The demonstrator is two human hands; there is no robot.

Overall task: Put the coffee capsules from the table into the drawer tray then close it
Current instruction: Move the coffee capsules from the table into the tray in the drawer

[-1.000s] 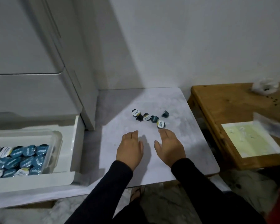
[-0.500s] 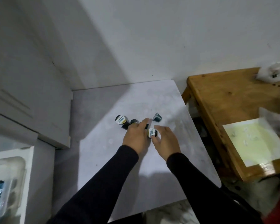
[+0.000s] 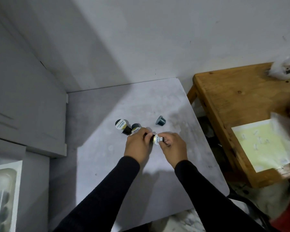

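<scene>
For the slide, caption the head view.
Both hands, left and right, pinch coffee capsules on the grey table.

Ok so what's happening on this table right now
A person is gathering coffee capsules off the grey table. The right hand pinches one white-lidded capsule, and the left hand closes on another capsule beside it. Two capsules lie loose just left of the hands, and one capsule on its side lies farther back. The drawer tray shows at the left edge.
</scene>
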